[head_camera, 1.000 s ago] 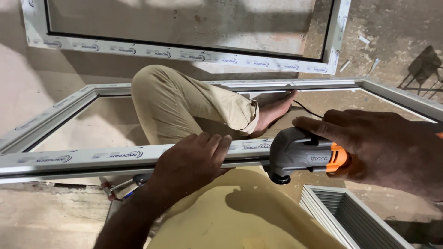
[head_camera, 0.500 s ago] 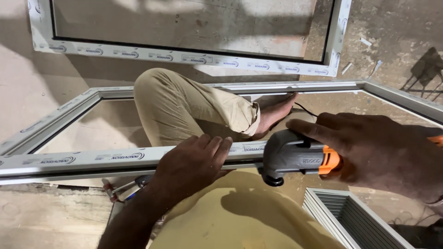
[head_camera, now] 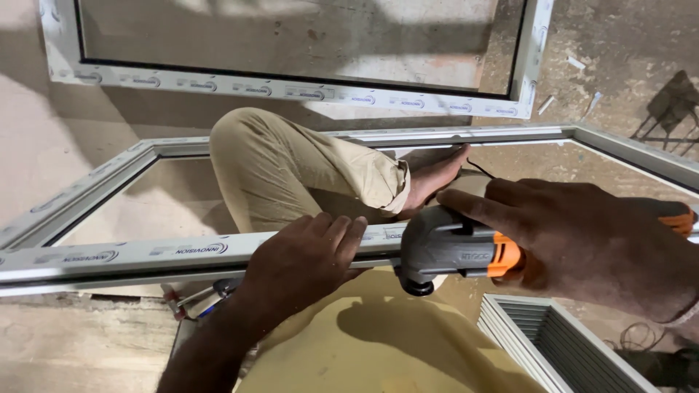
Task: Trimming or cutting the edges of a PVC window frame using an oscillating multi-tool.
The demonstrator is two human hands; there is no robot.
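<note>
Overhead, beyond both hands, a large white plastic window frame with a glazed pane (head_camera: 291,84) leans at the far side of the concrete floor (head_camera: 65,145). Nearer, a second white plastic frame lying flat (head_camera: 95,255) surrounds the person's folded leg in tan trousers (head_camera: 284,171) and bare foot (head_camera: 437,175); its near rail passes directly under both hands.

The left hand (head_camera: 302,255) lies on that rail, fingers curled over its far edge, pressing it down; it grips nothing else. The right hand (head_camera: 582,233) is wrapped closed around a grey and orange handheld power tool (head_camera: 451,247), index finger stretched along the top of the grey head. Compared with half a second ago, the tool head sits slightly further left along the rail, just beside the left fingertips, which suggests the work is advancing along the rail.

Below the right hand lies a white louvred vent grille (head_camera: 553,342). Below the left wrist, small hand tools (head_camera: 200,298) rest on the floor.
</note>
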